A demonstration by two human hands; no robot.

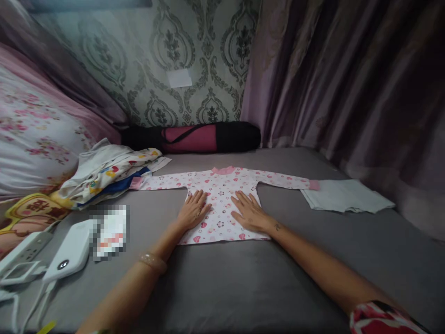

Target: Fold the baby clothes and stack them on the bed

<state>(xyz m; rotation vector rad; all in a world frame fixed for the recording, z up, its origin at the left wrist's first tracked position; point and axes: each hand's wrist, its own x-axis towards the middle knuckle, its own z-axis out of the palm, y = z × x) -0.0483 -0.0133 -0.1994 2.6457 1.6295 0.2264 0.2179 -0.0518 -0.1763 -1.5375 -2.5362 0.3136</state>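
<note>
The shirt (220, 204), white with pink hearts and small flowers, lay flat on the gray sheet (222, 283), centered in front of the person. Its hem formed the near edge; a broad strip of sheet extended from the hem toward the person, crossed only by the forearms. At the far side, a narrower strip separated the pink collar (223, 170) from the rolled bag (189, 138) along the patterned wall (139, 51). Lateral room was limited at both sleeve ends. The left cuff (135, 183) met the near edge of the clothes pile (114, 169); whether it rested on the pile or against it, I could not tell. The right cuff (314, 185) overlapped the inner edge of the folded pale cloth (347, 195). Below the left sleeve, sheet separated the shirt body from the white power bank (71, 250).

Orientation: the collar pointed away from the person, toward the wall. The long axis ran crosswise, cuff to cuff, with both sleeves extended nearly straight.

Grip: the left hand (194, 211) lay palm down on the left half of the shirt body, fingers extended, grasping nothing. The right hand (250, 212) lay likewise on the right half, fingers spread. Shirt fabric showed between the two hands.
</note>
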